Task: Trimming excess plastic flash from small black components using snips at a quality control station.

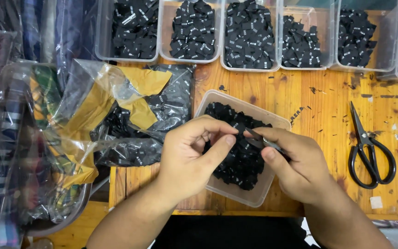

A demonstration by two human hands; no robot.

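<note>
Pinching a black label [237, 130] between both hands [194, 154] — above its tub [254, 196].

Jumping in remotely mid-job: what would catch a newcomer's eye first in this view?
Probably the two hands at the centre: the left hand and right hand meet over a clear tub of small black labels, the right pinching a slim metal tool. Behind them, a row of clear bins filled with the same black labels lines the far edge. Black scissors lie shut on the wooden table to the right.
</note>
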